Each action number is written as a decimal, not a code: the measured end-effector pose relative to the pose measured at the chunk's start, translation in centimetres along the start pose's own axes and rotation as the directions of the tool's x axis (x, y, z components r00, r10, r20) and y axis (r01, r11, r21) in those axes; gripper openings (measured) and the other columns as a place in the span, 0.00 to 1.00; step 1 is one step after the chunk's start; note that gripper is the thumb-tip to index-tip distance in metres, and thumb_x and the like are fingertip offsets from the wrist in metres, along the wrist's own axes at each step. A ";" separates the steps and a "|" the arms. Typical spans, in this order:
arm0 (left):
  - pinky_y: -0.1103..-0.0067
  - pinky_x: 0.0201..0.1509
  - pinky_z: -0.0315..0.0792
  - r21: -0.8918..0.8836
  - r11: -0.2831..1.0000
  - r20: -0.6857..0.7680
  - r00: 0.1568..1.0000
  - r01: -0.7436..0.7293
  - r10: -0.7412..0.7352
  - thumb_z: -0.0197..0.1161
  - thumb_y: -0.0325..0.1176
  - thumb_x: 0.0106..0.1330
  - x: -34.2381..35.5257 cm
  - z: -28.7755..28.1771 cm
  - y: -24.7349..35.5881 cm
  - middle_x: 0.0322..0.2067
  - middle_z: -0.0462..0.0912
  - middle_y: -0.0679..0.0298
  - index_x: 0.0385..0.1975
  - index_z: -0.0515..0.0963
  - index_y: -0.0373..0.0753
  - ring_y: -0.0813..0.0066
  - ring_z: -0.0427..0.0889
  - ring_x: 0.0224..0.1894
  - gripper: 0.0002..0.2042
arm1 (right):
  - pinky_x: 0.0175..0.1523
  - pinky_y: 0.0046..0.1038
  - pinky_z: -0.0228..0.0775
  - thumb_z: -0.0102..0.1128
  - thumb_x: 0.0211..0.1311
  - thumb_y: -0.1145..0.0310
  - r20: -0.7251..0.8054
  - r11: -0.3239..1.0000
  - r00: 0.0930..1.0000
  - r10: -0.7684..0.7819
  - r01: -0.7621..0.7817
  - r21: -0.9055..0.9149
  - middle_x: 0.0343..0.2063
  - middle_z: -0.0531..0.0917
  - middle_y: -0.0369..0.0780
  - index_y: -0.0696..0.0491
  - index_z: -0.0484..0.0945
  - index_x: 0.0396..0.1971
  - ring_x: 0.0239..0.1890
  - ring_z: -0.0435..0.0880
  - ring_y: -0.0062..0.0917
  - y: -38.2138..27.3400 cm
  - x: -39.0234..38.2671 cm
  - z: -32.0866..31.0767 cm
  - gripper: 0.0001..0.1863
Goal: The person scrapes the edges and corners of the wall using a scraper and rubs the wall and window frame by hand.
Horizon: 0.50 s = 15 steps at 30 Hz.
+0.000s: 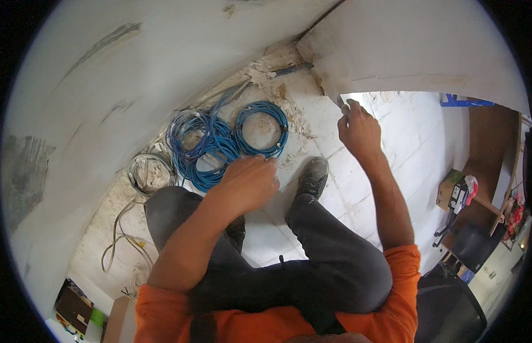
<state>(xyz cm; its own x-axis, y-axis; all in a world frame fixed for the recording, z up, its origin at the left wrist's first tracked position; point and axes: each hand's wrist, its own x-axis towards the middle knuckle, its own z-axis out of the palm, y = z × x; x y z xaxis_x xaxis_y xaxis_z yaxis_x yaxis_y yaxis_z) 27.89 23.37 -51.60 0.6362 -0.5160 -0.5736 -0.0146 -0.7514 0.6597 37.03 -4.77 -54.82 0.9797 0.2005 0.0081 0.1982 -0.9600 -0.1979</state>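
My right hand (360, 128) is wrapped round a small tool (343, 107), perhaps a scraper, held at the lower edge of the pale wall panel (391, 51) at upper right. My left hand (248, 183) is closed in the middle of the view, just in front of coils of blue cable (206, 171); what it holds, if anything, I cannot make out. A separate blue coil (282, 128) lies to the right of the larger tangle. A grey cable coil (134, 178) lies at their left on the dusty tiled floor (349, 194), among plaster debris.
A scuffed white wall (77, 103) fills the upper left, with loose cables (112, 251) along its foot. At right are a wooden shelving unit (489, 137), a cardboard box (449, 188) and a black chair (449, 303). My bent legs and shoes (311, 180) are below my hands.
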 end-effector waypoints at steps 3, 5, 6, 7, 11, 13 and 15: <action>0.58 0.56 0.75 -0.008 1.000 -0.001 1.000 0.003 -0.004 0.56 0.36 0.66 0.3 0.1 0.4 0.43 0.83 0.42 0.47 0.78 0.29 0.44 0.82 0.49 0.17 | 0.40 0.47 0.81 0.57 0.55 0.74 0.333 0.962 0.940 0.069 0.026 -0.273 0.35 0.84 0.55 0.60 0.76 0.38 0.35 0.87 0.50 -1.5 2.9 -2.5 0.11; 0.58 0.54 0.76 -0.019 1.000 -0.010 1.000 -0.008 0.008 0.57 0.36 0.65 0.4 -0.2 1.0 0.41 0.83 0.42 0.45 0.79 0.29 0.44 0.83 0.47 0.16 | 0.41 0.47 0.81 0.57 0.55 0.74 0.328 0.953 0.945 -0.013 0.111 -0.282 0.35 0.84 0.55 0.60 0.77 0.37 0.35 0.87 0.50 -1.2 4.2 -2.9 0.10; 0.57 0.52 0.77 -0.023 0.999 -0.004 1.000 -0.027 0.027 0.57 0.35 0.64 0.5 -0.5 1.4 0.40 0.84 0.43 0.44 0.79 0.30 0.44 0.84 0.45 0.16 | 0.41 0.47 0.81 0.57 0.54 0.75 0.322 0.940 0.943 -0.088 0.185 -0.285 0.34 0.84 0.55 0.60 0.78 0.35 0.36 0.87 0.50 -1.2 4.9 -3.1 0.08; 0.57 0.50 0.78 -0.029 0.999 0.000 0.999 -0.046 0.046 0.57 0.35 0.64 0.6 -0.7 1.8 0.39 0.84 0.43 0.43 0.79 0.30 0.44 0.85 0.44 0.15 | 0.45 0.46 0.81 0.57 0.55 0.75 0.358 0.930 0.930 -0.084 0.202 -0.308 0.34 0.84 0.54 0.60 0.79 0.33 0.39 0.87 0.49 -1.4 5.5 -3.3 0.07; 0.58 0.49 0.79 -0.074 0.990 -0.113 0.988 -0.117 0.109 0.58 0.33 0.63 1.9 0.4 3.3 0.39 0.85 0.44 0.42 0.81 0.31 0.46 0.86 0.43 0.13 | 0.47 0.45 0.81 0.57 0.55 0.76 0.458 0.881 0.888 -0.035 0.243 -0.405 0.36 0.84 0.54 0.60 0.80 0.35 0.40 0.87 0.49 -2.4 7.8 -2.8 0.08; 0.59 0.48 0.79 -0.074 0.989 -0.105 0.987 -0.131 0.123 0.59 0.32 0.61 1.9 0.2 3.8 0.40 0.86 0.45 0.41 0.82 0.32 0.48 0.86 0.43 0.12 | 0.49 0.45 0.81 0.58 0.56 0.76 0.470 0.838 0.883 0.010 0.249 -0.486 0.36 0.85 0.54 0.59 0.81 0.36 0.41 0.87 0.50 -3.6 8.6 -2.3 0.08; 0.59 0.48 0.79 -0.118 0.983 -0.159 0.980 -0.142 0.122 0.60 0.31 0.61 1.8 0.4 4.1 0.40 0.86 0.45 0.40 0.82 0.32 0.49 0.86 0.44 0.12 | 0.49 0.45 0.81 0.59 0.56 0.76 0.474 0.814 0.880 0.016 0.264 -0.517 0.36 0.85 0.54 0.59 0.82 0.35 0.42 0.87 0.50 -5.1 8.7 -2.7 0.08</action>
<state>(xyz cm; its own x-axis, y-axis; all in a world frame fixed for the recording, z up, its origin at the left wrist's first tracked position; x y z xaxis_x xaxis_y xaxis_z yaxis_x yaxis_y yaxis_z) 28.71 19.19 -50.12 0.7440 -0.5319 -0.4044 -0.0131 -0.6167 0.7871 44.58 1.34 -51.14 0.8503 0.2539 -0.4611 0.4363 -0.8299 0.3476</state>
